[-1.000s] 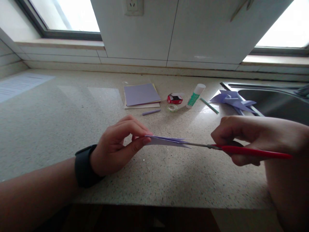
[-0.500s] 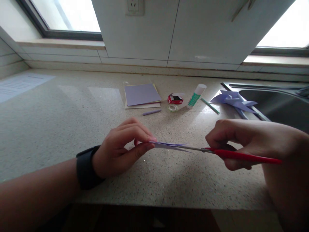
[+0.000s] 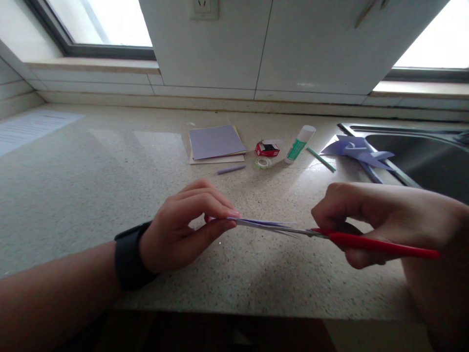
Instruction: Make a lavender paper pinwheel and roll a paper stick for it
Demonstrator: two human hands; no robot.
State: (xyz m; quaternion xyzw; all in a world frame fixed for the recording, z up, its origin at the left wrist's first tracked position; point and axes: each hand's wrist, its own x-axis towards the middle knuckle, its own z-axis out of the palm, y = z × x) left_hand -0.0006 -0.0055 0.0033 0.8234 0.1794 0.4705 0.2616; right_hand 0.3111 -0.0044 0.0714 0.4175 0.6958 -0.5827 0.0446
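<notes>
My left hand (image 3: pixel 194 222), with a dark band at the wrist, pinches a piece of purple paper (image 3: pixel 256 224) between thumb and fingers. The paper is seen nearly edge-on, and its right end splits into thin points. Wrapped in my right hand (image 3: pixel 359 220) are red-handled scissors (image 3: pixel 381 244), pointing left. Their metal blades lie along the paper, in among its layers; exactly how far the blades are apart is hard to make out. Both hands hover above the speckled counter (image 3: pixel 220 288), near its front edge.
Behind the hands lie a stack of coloured paper (image 3: pixel 216 142), a purple rolled stick (image 3: pixel 231 169), a small red box (image 3: pixel 267 149), a tape roll (image 3: pixel 263 163), a glue stick (image 3: pixel 300 144) and a green strip (image 3: pixel 321 160). A purple pinwheel (image 3: pixel 353 149) rests by the sink (image 3: pixel 410 159). Printed sheet (image 3: pixel 32 127) far left.
The scissors have tilted, their handles dropping slightly, and the blades now lie further left along the paper. My left hand keeps its pinch, almost unmoved.
</notes>
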